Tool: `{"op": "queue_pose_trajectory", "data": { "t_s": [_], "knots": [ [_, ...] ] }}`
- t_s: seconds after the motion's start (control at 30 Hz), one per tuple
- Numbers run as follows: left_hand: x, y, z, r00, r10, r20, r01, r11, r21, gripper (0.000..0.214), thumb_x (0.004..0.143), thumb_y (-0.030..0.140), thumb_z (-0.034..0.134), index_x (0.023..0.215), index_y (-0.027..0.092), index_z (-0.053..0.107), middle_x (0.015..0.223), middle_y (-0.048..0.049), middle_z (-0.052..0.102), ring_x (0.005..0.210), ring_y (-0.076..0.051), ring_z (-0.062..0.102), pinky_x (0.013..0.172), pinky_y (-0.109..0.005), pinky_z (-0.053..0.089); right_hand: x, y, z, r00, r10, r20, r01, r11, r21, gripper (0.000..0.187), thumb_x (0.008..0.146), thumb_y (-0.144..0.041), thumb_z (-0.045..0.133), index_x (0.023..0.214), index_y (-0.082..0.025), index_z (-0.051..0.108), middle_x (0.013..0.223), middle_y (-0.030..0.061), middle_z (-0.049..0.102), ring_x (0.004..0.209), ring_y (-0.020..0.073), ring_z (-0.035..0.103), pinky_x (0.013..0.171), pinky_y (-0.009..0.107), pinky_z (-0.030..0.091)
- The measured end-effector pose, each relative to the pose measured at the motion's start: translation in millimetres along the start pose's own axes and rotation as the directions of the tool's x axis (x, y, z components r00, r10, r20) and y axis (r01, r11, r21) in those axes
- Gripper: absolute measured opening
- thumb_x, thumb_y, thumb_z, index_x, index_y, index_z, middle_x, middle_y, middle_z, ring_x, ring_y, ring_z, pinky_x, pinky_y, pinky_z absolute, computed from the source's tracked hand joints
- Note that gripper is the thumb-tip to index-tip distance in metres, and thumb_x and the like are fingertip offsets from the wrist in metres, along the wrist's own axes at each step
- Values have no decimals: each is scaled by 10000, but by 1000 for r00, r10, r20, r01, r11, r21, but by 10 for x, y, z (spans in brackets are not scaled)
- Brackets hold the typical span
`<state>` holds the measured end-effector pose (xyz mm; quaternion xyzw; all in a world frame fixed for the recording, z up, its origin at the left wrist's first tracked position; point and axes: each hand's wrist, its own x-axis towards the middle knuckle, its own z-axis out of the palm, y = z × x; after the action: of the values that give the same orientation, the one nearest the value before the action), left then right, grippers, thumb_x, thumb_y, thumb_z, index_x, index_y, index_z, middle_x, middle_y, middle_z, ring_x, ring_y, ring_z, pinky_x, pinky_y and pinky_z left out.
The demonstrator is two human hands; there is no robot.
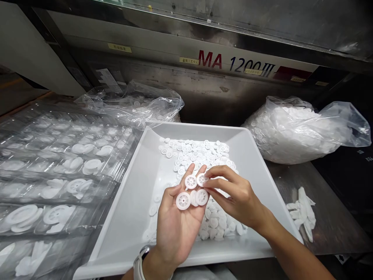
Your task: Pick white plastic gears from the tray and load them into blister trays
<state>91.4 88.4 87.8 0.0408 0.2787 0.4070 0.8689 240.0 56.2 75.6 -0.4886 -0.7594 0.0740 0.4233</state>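
Note:
My left hand [180, 229] is turned palm up over the tray, cupping several small white plastic wheels [183, 201] on its palm and fingers. Most of them face up and show spokes round a hub; one between them is partly covered. My right hand [237, 194] reaches in from the right, its thumb and fingers pinching one spoked wheel [201, 179] at the left fingertips. Beneath both hands, the grey-white plastic tray [128, 217] holds many loose wheels [189, 149] towards its far side and plain white discs [214, 223] nearer me.
Clear blister trays [58, 175] with white parts are stacked at the left. Behind them lies an open plastic bag [136, 103]. A full bag of white parts [297, 130] and white gloves [303, 212] are at the right. A machine panel [163, 54] closes off the back.

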Motion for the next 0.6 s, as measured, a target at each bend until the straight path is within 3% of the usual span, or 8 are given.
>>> {"op": "queue_pose_trajectory", "data": {
  "t_s": [0.33,0.47,0.6],
  "knots": [
    [-5,10,-35,1000,-17,21,17,1000,-4,516,872,216,454,1384,160,439,1341,-142,559,1234,-234,531,997,-314,477,12,-41,-55,1000,-4,-1,4,999,-43,160,853,-80,604,994,-157,599,1038,90,584,1013,180,548,842,362,514],
    [-19,25,-35,1000,-19,20,19,1000,0,500,877,211,435,1376,190,457,1350,-117,557,1222,-220,542,911,-280,524,8,-46,-80,996,-67,58,71,995,-73,193,822,-189,678,997,-163,603,1096,103,577,1060,216,526,892,408,489],
    [-23,27,-37,1000,-8,23,7,1000,8,478,877,240,437,1350,205,494,1353,-93,558,1239,-243,525,974,-353,497,-3,-39,-57,987,-103,120,116,988,-102,240,811,-243,703,1015,-166,601,1136,106,575,1066,221,511,898,408,486]
  ]
}}
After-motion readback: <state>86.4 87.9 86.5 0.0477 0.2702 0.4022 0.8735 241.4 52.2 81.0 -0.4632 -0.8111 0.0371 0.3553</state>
